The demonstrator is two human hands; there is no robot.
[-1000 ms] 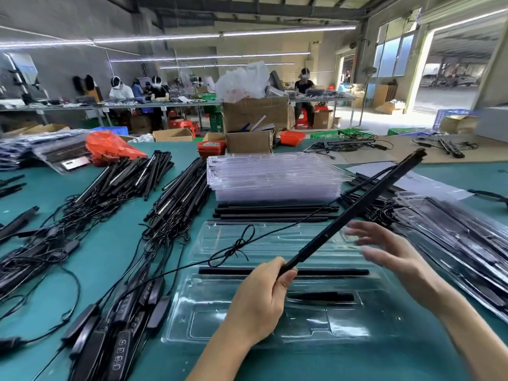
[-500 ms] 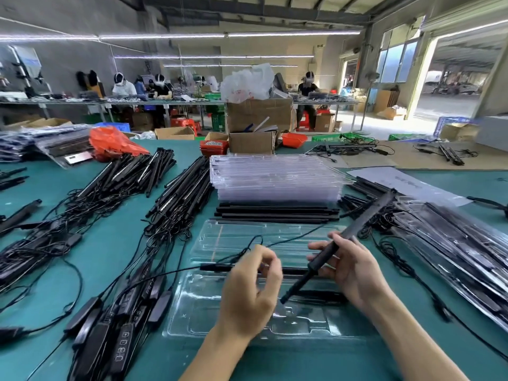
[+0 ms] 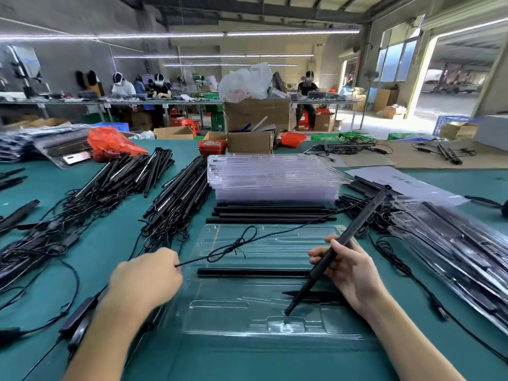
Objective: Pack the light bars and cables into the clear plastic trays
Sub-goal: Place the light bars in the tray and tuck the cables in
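Left hand [image 3: 145,276]: fingertips hidden behind its back, so the grip on the cable [image 3: 233,247] is unseen. Right hand [image 3: 349,270] covers part of the bar [image 3: 357,229]. Both forearms cut off by the lower edge. Paper sheet [image 3: 398,182]: print too small to read.

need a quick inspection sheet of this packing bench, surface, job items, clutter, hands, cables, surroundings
surface: teal bench mat, largely covered with stock.
job's things: open clear plastic tray in front of the person, one black light bar lying across it; stack of empty clear trays behind; loose black bars between them.
clutter: orange plastic bag; cardboard boxes; packed trays piled at right.
grippers: left hand pinches a thin black cable; right hand grips a slanted black light bar, lower tip over the tray.
cables: held cable is knotted mid-span; tangled cabled bars heaped at left.
surroundings: workshop, seated workers at far benches, open doorway at right.
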